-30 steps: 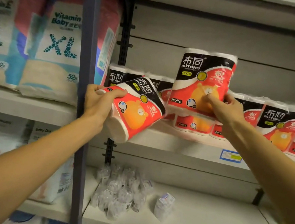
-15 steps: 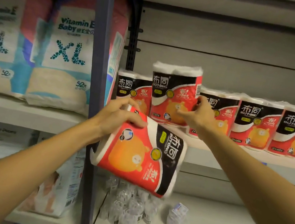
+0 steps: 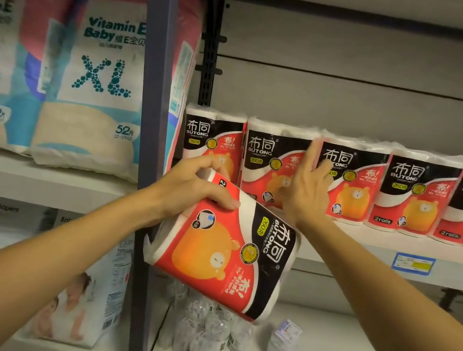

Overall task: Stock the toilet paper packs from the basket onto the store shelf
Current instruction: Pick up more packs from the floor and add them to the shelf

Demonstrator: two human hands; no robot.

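On the store shelf [image 3: 366, 239], spread right hand [image 3: 307, 192] fingers rest against the standing row of packs [image 3: 348, 182], while left hand [image 3: 191, 188] fingers clamp a tilted toilet paper pack [image 3: 226, 254] below them.

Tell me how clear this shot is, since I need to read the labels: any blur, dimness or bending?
Head view: dim, soft light; the red-and-black toilet paper pack in the left hand reads sharply; the right hand is motion-blurred; the blue price tag is unreadable; the grey shelf upright leans from wide-angle distortion.
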